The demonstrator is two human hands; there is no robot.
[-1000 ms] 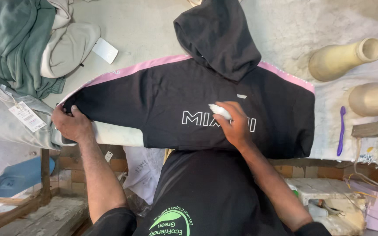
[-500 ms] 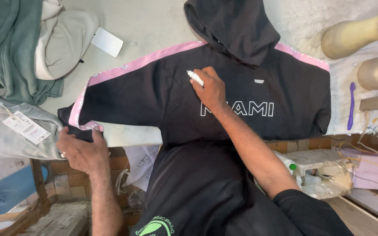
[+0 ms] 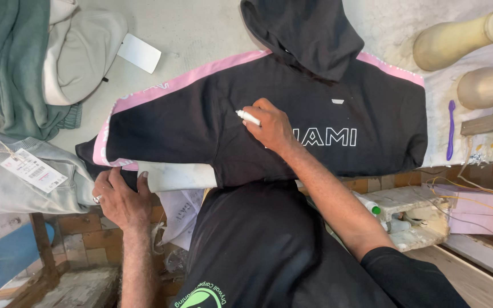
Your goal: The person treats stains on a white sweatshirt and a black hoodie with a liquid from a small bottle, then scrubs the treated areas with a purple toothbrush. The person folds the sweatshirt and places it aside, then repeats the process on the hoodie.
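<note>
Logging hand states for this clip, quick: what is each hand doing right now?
Left hand: closed on the sleeve cuff of the black hoodie at the table edge.
Right hand: closed around a white marker, on the hoodie's chest.

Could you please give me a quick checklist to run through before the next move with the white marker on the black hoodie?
1. Right hand grips the white marker, tip toward the chest: ok.
2. Black hoodie lies flat under the marker tip: ok.
3. Left hand holds the sleeve cuff at the table's edge: ok.
4. Hood lies folded above the chest, away from the marker: ok.
5. Whether the marker tip touches the cloth: cannot tell.
6. Purple tool and cream cones lie beside the hoodie, off it: ok.
</note>
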